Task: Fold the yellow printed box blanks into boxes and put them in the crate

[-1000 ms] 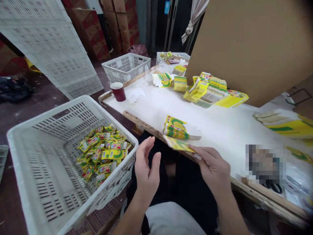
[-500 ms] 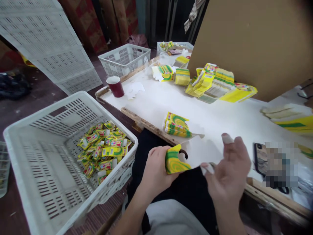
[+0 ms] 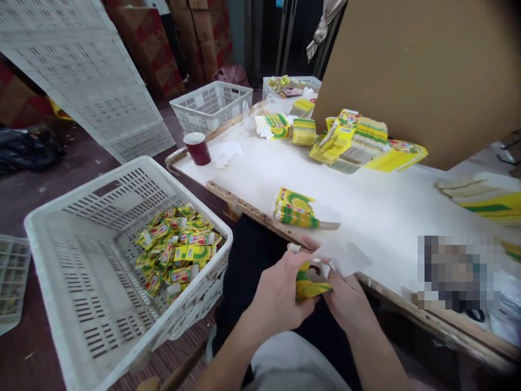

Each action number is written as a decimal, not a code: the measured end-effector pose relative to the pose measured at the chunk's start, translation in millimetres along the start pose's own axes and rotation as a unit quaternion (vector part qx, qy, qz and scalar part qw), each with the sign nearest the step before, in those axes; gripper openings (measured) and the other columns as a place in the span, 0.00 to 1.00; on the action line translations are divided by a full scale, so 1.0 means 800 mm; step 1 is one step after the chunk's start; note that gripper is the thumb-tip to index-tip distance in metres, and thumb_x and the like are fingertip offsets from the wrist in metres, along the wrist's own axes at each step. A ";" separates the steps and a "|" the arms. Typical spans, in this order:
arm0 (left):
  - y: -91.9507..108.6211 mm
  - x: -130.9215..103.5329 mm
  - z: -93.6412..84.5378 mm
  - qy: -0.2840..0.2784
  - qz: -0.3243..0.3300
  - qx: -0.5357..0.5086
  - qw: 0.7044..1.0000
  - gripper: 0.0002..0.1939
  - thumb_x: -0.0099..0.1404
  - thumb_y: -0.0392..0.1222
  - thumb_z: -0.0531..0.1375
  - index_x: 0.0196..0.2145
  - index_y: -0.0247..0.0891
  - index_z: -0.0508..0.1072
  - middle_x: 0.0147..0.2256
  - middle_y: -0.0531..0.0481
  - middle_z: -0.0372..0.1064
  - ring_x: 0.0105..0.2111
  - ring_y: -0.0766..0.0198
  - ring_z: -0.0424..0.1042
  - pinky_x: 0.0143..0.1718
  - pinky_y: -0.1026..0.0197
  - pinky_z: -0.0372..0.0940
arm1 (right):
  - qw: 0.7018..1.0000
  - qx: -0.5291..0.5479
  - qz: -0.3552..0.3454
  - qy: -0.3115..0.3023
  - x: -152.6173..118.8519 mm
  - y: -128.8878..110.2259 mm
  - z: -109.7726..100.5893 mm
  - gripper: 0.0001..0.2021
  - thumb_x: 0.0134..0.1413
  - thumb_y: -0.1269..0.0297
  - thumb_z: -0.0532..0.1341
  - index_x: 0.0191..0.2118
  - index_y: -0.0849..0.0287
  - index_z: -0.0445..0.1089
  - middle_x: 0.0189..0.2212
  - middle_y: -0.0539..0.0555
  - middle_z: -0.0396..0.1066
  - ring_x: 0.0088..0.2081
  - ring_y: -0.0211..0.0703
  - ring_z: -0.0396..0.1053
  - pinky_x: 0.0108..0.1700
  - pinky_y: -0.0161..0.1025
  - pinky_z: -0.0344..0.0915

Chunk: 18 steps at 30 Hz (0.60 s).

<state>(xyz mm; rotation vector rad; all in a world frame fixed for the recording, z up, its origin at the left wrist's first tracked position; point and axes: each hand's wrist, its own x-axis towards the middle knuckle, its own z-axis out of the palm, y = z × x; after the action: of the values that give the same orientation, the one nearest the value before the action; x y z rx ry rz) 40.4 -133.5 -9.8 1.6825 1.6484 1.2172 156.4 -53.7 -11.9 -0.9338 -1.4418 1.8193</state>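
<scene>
Above my lap, at the front edge of the table, both hands hold one yellow and green cardboard box (image 3: 311,289) with a white inside. My left hand (image 3: 280,288) is wrapped round its left side. The fingers of my right hand (image 3: 345,296) are closed on its right side, by a raised white flap (image 3: 342,255). White wraps cover some fingertips. A bundle of flat yellow and green boxes (image 3: 297,209) lies on the table just beyond my hands. To my left, a white plastic crate (image 3: 126,201) contains many small yellow boxes (image 3: 175,252).
More stacks of flat boxes (image 3: 350,138) lie along the back of the white table (image 3: 260,174), against a brown board (image 3: 415,70). A maroon cup (image 3: 197,149) stands near the left edge. Another white crate (image 3: 211,103) is behind it. Blurred items lie at the right.
My right hand has moved left and closed in on the box, beside my left hand. The white flap now stands over the table edge. The view has shifted slightly.
</scene>
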 end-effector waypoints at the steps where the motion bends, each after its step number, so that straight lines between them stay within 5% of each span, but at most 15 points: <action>1: 0.001 0.001 -0.001 -0.003 -0.001 0.004 1.000 0.32 0.52 0.34 0.61 0.53 0.44 0.54 0.50 0.45 0.63 0.51 0.55 0.65 0.49 0.53 0.63 | 1.000 0.011 0.006 -0.002 -0.001 0.001 0.000 0.24 0.57 0.52 0.54 0.58 0.53 0.62 0.52 0.59 0.69 0.54 0.54 0.66 0.50 0.51 0.69; 4: 0.006 0.002 -0.005 -0.025 -0.020 0.013 0.999 0.31 0.51 0.33 0.60 0.52 0.44 0.57 0.49 0.46 0.63 0.49 0.55 0.65 0.48 0.54 0.64 | 1.000 -0.001 0.002 -0.025 -0.008 0.003 0.000 0.24 0.60 0.51 0.49 0.58 0.53 0.62 0.55 0.59 0.66 0.55 0.54 0.65 0.51 0.52 0.67; 7: 0.006 0.001 -0.004 -0.047 -0.050 -0.006 0.998 0.30 0.48 0.33 0.60 0.49 0.44 0.58 0.44 0.48 0.65 0.43 0.56 0.69 0.42 0.56 0.66 | 0.988 -0.128 -0.063 -0.065 -0.018 -0.001 -0.002 0.25 0.61 0.55 0.50 0.63 0.52 0.52 0.60 0.57 0.58 0.60 0.52 0.59 0.57 0.53 0.60; 9: 0.001 -0.001 0.000 -0.041 -0.060 -0.011 0.997 0.30 0.49 0.35 0.59 0.50 0.43 0.57 0.43 0.47 0.65 0.39 0.57 0.70 0.38 0.56 0.67 | 0.953 -0.257 -0.127 -0.096 -0.024 -0.004 -0.001 0.31 0.58 0.63 0.55 0.65 0.49 0.45 0.63 0.54 0.52 0.62 0.51 0.53 0.60 0.53 0.55; 12: -0.009 -0.002 0.004 0.003 -0.060 -0.005 0.998 0.37 0.50 0.36 0.60 0.56 0.41 0.51 0.48 0.41 0.62 0.41 0.55 0.69 0.40 0.54 0.66 | 0.901 -0.368 -0.194 -0.121 -0.024 -0.003 -0.002 0.32 0.53 0.75 0.54 0.63 0.46 0.51 0.63 0.51 0.53 0.62 0.47 0.55 0.60 0.48 0.58; 15: -0.014 0.002 -0.005 0.074 -0.065 0.044 0.994 0.40 0.47 0.37 0.64 0.56 0.41 0.53 0.51 0.39 0.60 0.50 0.48 0.64 0.49 0.46 0.61 | 0.917 -0.340 -0.207 -0.040 -0.013 0.005 -0.007 0.27 0.52 0.77 0.53 0.56 0.47 0.64 0.57 0.52 0.64 0.57 0.48 0.62 0.59 0.48 0.61; 18: -0.015 0.004 -0.022 0.130 -0.082 0.055 0.987 0.30 0.48 0.42 0.67 0.49 0.42 0.63 0.50 0.41 0.63 0.52 0.46 0.62 0.53 0.41 0.55 | 0.954 -0.238 -0.167 0.076 -0.002 0.008 -0.014 0.20 0.57 0.70 0.54 0.55 0.51 0.66 0.54 0.55 0.68 0.54 0.50 0.67 0.57 0.53 0.62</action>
<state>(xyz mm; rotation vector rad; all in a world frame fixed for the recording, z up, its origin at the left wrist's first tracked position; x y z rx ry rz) 18.9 -132.8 -10.1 1.4639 1.9991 1.3294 166.6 -50.6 -19.6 -0.9582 -1.8490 1.1509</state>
